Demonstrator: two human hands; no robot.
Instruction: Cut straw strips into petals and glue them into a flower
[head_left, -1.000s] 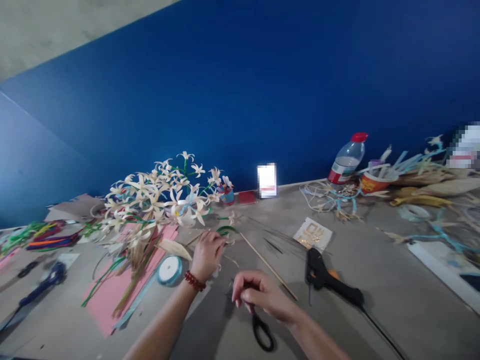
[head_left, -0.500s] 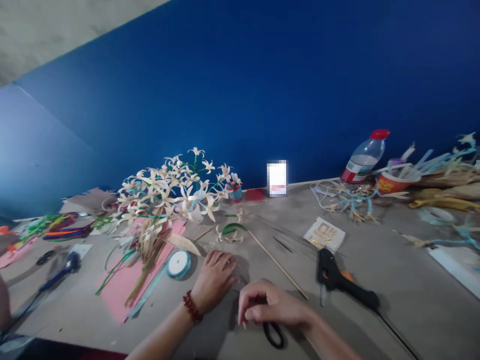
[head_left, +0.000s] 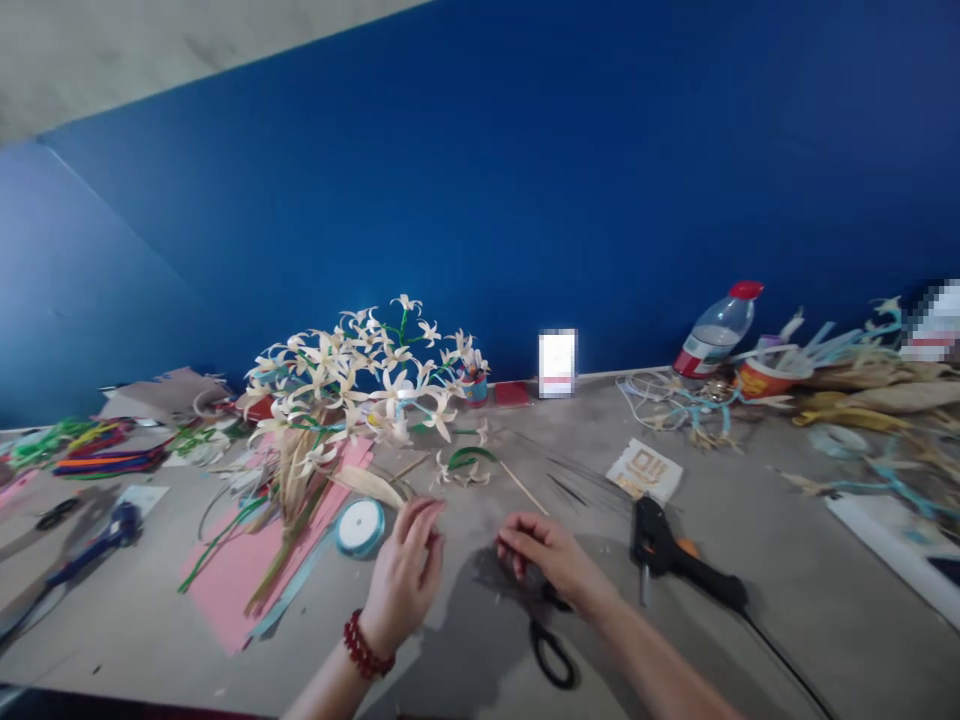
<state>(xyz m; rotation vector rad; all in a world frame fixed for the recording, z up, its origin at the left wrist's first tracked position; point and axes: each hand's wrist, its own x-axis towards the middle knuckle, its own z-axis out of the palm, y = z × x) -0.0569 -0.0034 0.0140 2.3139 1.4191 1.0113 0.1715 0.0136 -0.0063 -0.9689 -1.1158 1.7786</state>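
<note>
My left hand (head_left: 411, 565), with a red bead bracelet (head_left: 367, 648) at its wrist, is raised beside the ribbon spool (head_left: 360, 527). Its fingers are loosely bent and the thumb stands apart, with nothing visible between them. My right hand (head_left: 546, 556) has its fingers curled together in a pinch; what they hold, if anything, cannot be made out. Black-handled scissors (head_left: 555, 660) lie below that hand, partly covered by it. Beyond both hands are a green curved stem with pale flowers (head_left: 471, 458) and a thin stick (head_left: 523, 485).
A bunch of pale flowers (head_left: 330, 375) rests over pink paper (head_left: 217, 585) at left. On the right lie a black glue gun (head_left: 686, 560) with its cord and a white packet (head_left: 646, 470). Behind are a bottle (head_left: 716, 332) and a red cup (head_left: 769, 380). A blue glue gun (head_left: 112, 535) lies far left.
My left hand has lifted from the flat table and turned, its fingers now bent. My right hand has moved forward and closed into a pinch, uncovering more of the scissors. The view has shifted slightly.
</note>
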